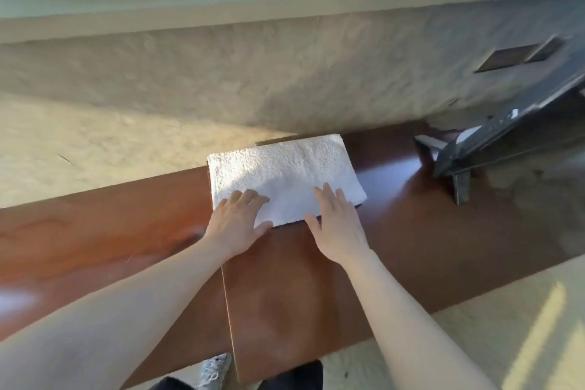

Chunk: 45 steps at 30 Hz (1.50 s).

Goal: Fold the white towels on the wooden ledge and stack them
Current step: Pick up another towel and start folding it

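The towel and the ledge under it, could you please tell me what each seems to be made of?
The towel looks like white terry cloth, judging by its nubby, looped pile. The ledge appears to be reddish-brown wood with a glossy finish: grain streaks and bright sheen show, though it could be laminate.

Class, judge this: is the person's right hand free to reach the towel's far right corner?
Probably yes. The right hand lies flat on the white towel, and only bare towel lies between it and that corner; the dark stand sits well right.
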Motion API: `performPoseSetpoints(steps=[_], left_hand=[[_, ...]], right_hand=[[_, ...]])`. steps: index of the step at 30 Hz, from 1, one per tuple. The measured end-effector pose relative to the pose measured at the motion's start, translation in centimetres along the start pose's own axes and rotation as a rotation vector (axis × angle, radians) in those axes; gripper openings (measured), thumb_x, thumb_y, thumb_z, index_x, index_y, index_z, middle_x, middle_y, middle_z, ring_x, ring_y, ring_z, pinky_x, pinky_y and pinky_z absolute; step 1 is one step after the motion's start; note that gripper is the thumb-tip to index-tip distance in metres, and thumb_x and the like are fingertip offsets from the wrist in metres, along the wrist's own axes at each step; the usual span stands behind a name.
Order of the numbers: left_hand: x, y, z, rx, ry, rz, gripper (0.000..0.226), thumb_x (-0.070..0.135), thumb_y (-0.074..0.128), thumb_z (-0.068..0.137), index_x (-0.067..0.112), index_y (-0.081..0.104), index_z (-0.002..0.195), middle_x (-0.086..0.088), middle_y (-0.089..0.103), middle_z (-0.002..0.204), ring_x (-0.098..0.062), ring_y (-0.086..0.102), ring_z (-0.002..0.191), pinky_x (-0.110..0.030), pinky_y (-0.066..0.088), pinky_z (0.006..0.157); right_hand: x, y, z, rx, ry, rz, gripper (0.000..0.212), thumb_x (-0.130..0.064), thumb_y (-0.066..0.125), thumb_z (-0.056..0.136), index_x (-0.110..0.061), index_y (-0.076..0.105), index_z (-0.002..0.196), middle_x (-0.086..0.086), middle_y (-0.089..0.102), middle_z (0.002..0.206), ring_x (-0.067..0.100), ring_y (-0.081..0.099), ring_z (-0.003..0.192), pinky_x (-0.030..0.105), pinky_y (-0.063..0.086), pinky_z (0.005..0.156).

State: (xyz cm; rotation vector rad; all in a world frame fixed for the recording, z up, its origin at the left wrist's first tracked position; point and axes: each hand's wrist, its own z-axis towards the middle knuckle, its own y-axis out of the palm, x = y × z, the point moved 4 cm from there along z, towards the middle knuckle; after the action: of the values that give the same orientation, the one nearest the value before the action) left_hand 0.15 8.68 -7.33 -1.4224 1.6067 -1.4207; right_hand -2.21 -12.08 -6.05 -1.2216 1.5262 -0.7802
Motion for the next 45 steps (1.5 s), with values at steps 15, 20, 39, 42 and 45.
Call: performPoseSetpoints(steps=[15,20,39,42,45], left_hand=[[0.4,1.0,3.5,0.142,-0.262,-0.091,0.038,0.049,0.042,0.098,0.027,0.065,0.12,0.009,0.065,0.117,-0.023,0.06,0.104,-0.039,0.048,0.085],[0.6,-1.0,3.7,0.269,-0.285,-0.057,0.024,0.039,0.06,0.098,0.022,0.068,0.113,0.004,0.068,0.102,-0.022,0.064,0.097,-0.031,0.044,0.072],[-13.3,-10.9,-28.7,0.533,-0.497,0.071,0.073,0.092,0.032,0.067,0.02,0.04,0.065,0.005,0.049,0.056,-0.022,0.055,0.062,-0.031,0.026,0.051],[-17.4,-10.0,-38.0,0.56,-0.689,-0.036,0.07,0.087,0.05,0.075,0.018,0.04,0.062,0.006,0.051,0.057,-0.016,0.052,0.061,-0.03,0.032,0.052],[-20.6,-9.2,-46.4,0.561,-0.795,-0.087,0.065,0.082,0.055,0.076,0.017,0.054,0.068,0.006,0.057,0.061,-0.01,0.054,0.062,-0.032,0.042,0.057]], right_hand=[[4.2,-0.2,10.5,0.154,-0.48,-0.039,0.028,-0.043,0.062,0.096,-0.022,0.064,0.115,-0.006,0.072,0.111,0.021,0.067,0.087,0.038,0.046,0.086],[3.8,-2.1,10.2,0.101,-0.475,-0.145,0.014,-0.019,0.069,0.091,-0.022,0.062,0.102,-0.006,0.072,0.093,0.02,0.061,0.071,0.029,0.034,0.061],[-24.8,-6.4,-4.8,0.363,-0.798,-0.307,0.021,-0.023,0.052,0.096,-0.018,0.052,0.117,-0.001,0.068,0.1,0.035,0.068,0.083,0.035,0.045,0.065],[-31.9,-3.6,-10.1,0.408,-0.965,-0.269,0.019,-0.021,0.07,0.086,-0.01,0.059,0.097,0.003,0.066,0.074,0.034,0.062,0.055,0.03,0.034,0.051],[-38.4,-0.2,-13.9,0.408,-1.029,-0.302,0.03,-0.021,0.084,0.073,-0.014,0.056,0.081,-0.002,0.06,0.058,0.028,0.054,0.041,0.024,0.024,0.045]])
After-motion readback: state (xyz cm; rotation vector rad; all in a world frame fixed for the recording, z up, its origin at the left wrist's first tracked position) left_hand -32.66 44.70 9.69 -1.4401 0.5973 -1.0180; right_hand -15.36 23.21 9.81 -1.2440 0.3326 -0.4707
